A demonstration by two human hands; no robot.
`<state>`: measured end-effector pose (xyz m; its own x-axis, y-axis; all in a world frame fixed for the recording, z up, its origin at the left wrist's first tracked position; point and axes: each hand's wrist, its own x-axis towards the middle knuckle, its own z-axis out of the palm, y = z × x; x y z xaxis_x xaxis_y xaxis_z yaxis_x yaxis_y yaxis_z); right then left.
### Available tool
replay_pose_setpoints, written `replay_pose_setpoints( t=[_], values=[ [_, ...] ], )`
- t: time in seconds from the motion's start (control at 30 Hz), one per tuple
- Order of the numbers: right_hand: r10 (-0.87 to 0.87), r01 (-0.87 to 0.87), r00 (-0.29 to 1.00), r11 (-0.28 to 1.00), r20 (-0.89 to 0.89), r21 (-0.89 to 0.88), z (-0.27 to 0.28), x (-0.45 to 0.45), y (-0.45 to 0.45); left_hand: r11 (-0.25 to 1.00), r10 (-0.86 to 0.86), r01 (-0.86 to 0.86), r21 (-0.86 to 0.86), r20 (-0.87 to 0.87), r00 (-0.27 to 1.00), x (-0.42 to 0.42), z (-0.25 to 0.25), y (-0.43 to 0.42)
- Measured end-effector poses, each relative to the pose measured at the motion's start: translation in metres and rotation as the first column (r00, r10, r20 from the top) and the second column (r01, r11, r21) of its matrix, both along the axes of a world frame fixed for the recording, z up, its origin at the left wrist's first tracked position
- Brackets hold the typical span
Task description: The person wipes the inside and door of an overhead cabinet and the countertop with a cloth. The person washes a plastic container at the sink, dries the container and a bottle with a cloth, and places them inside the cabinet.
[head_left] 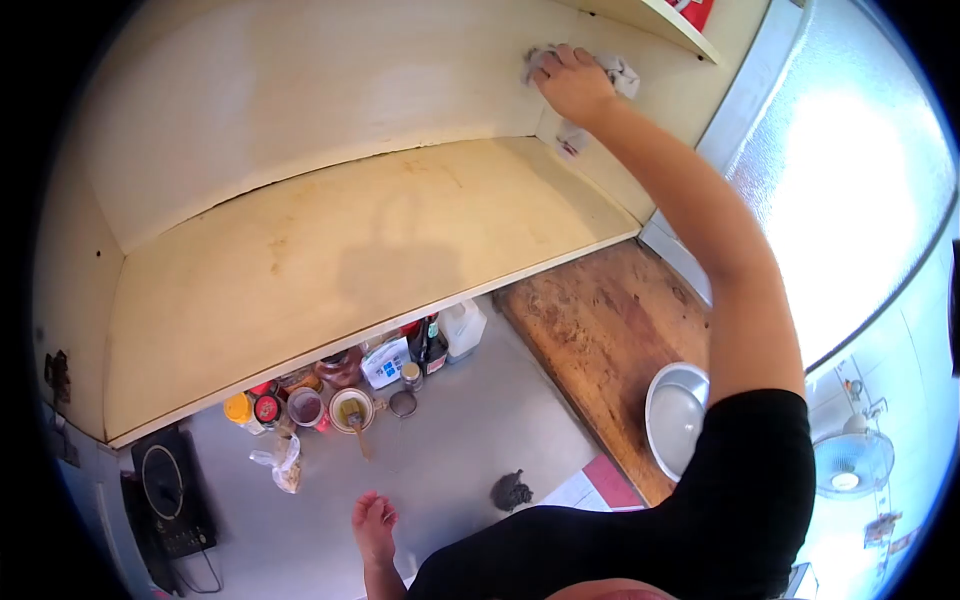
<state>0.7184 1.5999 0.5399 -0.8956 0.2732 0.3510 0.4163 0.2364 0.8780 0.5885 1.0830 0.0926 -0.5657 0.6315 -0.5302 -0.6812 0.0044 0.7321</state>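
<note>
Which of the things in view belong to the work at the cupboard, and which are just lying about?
In use:
- cloth, under the right hand
- open cupboard, being wiped, it seems

Apparently just lying about:
- metal bowl
- black hotplate
- knotted plastic bag
- yellow-lidded jar
- dark bottle
</note>
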Motion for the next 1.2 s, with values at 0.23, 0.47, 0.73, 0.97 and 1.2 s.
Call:
replay_pose_setpoints(
  t=[0.23,0.47,0.73,0.97,1.2],
  values=[
    [-0.431,0.442,0.882,0.897,0.192,-0.014,-0.063,0.009,0.057,0.998,0.064,-0.064,0.001,0.057,0.996,0.018,-0.017,0.01],
    [-0.432,0.462,0.86,0.885,0.272,-0.057,-0.004,0.054,0.006,1.0,-0.012,0.011,0.027,0.044,0.999,0.008,-0.011,0.025],
    [-0.464,0.474,0.867,0.88,0.18,-0.016,0.05,0.103,-0.048,0.994,-0.084,0.082,0.067,0.027,0.996,-0.005,-0.014,0.029],
    [-0.587,0.571,0.809,0.77,-0.037,0.285,0.039,0.112,-0.065,0.991,-0.103,0.1,0.09,0.026,0.994,-0.01,-0.019,0.02],
    [-0.66,0.693,0.721,0.69,-0.211,0.208,0.02,0.092,-0.074,0.992,-0.092,0.088,0.092,0.038,0.995,-0.011,-0.013,0.014]
  ],
)
